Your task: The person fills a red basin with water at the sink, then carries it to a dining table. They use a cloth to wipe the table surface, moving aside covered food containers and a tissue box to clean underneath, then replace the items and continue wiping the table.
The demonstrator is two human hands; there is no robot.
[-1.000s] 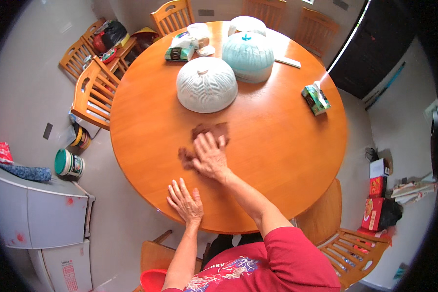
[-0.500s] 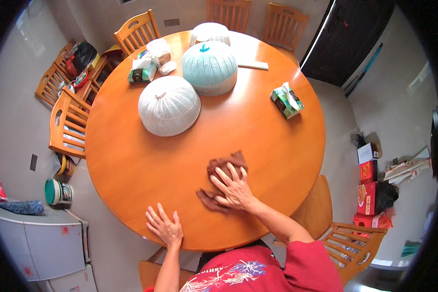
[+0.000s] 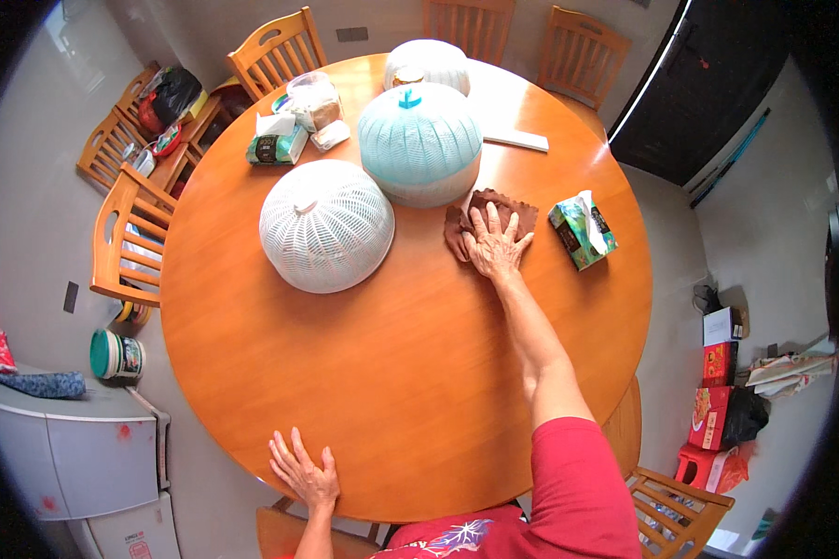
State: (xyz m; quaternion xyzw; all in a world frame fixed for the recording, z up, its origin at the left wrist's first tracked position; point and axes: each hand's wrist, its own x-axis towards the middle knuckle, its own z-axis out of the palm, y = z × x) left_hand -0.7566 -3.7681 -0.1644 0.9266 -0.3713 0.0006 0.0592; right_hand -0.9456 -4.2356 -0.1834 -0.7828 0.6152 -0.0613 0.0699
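Brown cloth point(image 3: 456, 235) under unclenched, spread right hand point(image 3: 496, 246), arm point(image 3: 543, 349) outstretched; left hand point(image 3: 309, 477) splayed on table point(image 3: 401, 391)

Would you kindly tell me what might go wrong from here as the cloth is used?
The right hand presses the cloth close beside the teal cover, so a leftward sweep might nudge it.
The tissue box stands just right of that hand; a rightward sweep could knock it.
The right arm reaches far over the table, so balance may suffer.
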